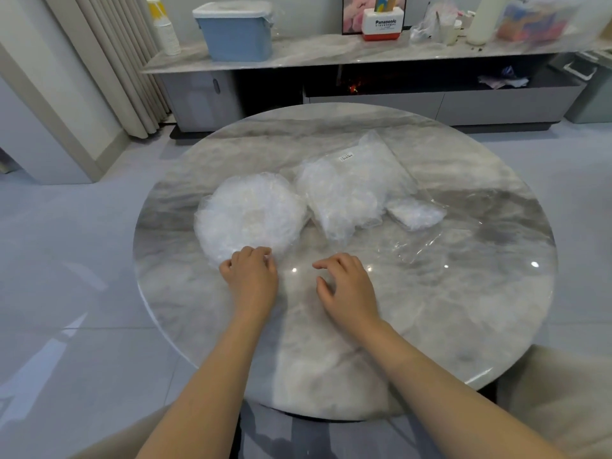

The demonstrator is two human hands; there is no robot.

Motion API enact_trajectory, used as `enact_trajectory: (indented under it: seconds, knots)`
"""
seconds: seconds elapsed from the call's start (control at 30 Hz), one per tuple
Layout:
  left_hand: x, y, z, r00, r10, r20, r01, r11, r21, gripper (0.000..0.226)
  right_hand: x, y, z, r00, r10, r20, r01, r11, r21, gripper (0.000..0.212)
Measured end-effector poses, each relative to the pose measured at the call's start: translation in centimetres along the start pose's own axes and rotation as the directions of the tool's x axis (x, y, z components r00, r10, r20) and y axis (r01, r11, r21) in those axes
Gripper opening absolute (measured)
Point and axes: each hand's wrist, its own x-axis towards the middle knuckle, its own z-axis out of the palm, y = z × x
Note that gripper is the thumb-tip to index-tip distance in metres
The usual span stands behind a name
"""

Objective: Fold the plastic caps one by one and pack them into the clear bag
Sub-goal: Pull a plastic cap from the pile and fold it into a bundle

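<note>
A round stack of thin clear plastic caps lies on the left half of the marble table. My left hand rests at the stack's near edge, fingertips curled onto the rim of the top cap. My right hand hovers over the bare tabletop to the right, fingers apart and holding nothing. A clear bag lies flat at the right, with a small folded bundle of caps at its far end. A fuller labelled packet of caps sits between stack and bag.
The table is round with its edge close to my body. A beige chair stands at the lower right. Behind the table runs a low cabinet carrying a blue lidded box and other items. Grey tiled floor surrounds the table.
</note>
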Motion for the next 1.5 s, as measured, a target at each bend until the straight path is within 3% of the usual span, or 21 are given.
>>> enact_trajectory:
  seconds: [0.2, 0.33, 0.4, 0.47, 0.57, 0.63, 0.77, 0.83, 0.9, 1.03, 1.13, 1.27, 1.5]
  knots:
    - [-0.5, 0.2, -1.2, 0.993, 0.028, -0.111, -0.036, 0.997, -0.066, 0.007, 0.3, -1.0, -0.4, 1.000, 0.001, 0.031, -0.001, 1.000, 0.004, 0.033]
    - [-3.1, 1.6, -3.3, 0.993, 0.116, -0.021, -0.118, 0.970, -0.213, 0.007, -0.4, -1.5, -1.2, 0.993, -0.063, 0.102, 0.075, 0.990, -0.117, 0.066]
    - [-4.9, 2.1, -4.3, 0.984, 0.174, 0.030, -0.161, 0.953, -0.258, 0.007, -1.2, -1.5, -1.4, 0.985, -0.083, 0.152, 0.108, 0.980, -0.166, 0.072]
    - [-6.8, 2.1, -5.2, 0.975, 0.202, 0.094, -0.165, 0.938, -0.304, 0.008, -2.2, -1.2, -1.8, 0.982, -0.107, 0.158, 0.136, 0.974, -0.183, 0.063]
    - [-9.7, 1.5, -6.4, 0.953, 0.212, 0.216, -0.122, 0.921, -0.369, 0.010, -4.0, -0.6, -2.8, 0.977, -0.161, 0.142, 0.183, 0.971, -0.156, 0.033]
    - [-11.3, 1.0, -7.0, 0.932, 0.213, 0.294, -0.078, 0.908, -0.411, 0.013, -5.0, -0.1, -3.4, 0.970, -0.188, 0.157, 0.209, 0.969, -0.135, 0.029]
    - [-14.0, 0.4, -8.3, 0.818, 0.225, 0.530, 0.007, 0.916, -0.400, 0.053, -6.3, 0.8, -5.1, 0.949, -0.096, 0.301, 0.129, 0.987, -0.092, 0.023]
    - [-14.7, 0.0, -8.4, 0.757, 0.235, 0.610, -0.032, 0.945, -0.324, 0.073, -6.6, 1.3, -6.0, 0.921, -0.050, 0.386, 0.088, 0.993, -0.081, 0.019]
    - [-14.9, -0.6, -8.1, 0.736, 0.247, 0.630, -0.085, 0.957, -0.276, 0.074, -6.7, 1.4, -6.9, 0.904, -0.020, 0.427, 0.043, 0.998, -0.044, 0.018]
    - [-13.8, -1.4, -8.1, 0.800, 0.166, 0.576, 0.065, 0.931, -0.359, 0.042, -5.7, 1.4, -8.5, 0.845, 0.108, 0.524, -0.092, 0.994, -0.056, 0.013]
    - [-12.8, -1.4, -8.6, 0.856, 0.061, 0.513, 0.178, 0.897, -0.404, 0.017, -5.2, 1.5, -9.9, 0.810, 0.213, 0.547, -0.200, 0.976, -0.085, 0.024]
    - [-12.3, -1.4, -8.2, 0.891, -0.058, 0.450, 0.293, 0.831, -0.474, 0.017, -5.3, 1.6, -10.6, 0.798, 0.306, 0.520, -0.335, 0.941, -0.040, 0.042]
    - [-12.3, -0.7, -5.9, 0.958, -0.136, 0.251, 0.209, 0.933, -0.293, 0.021, -6.3, 1.7, -8.7, 0.868, 0.398, 0.299, -0.367, 0.917, -0.154, 0.046]
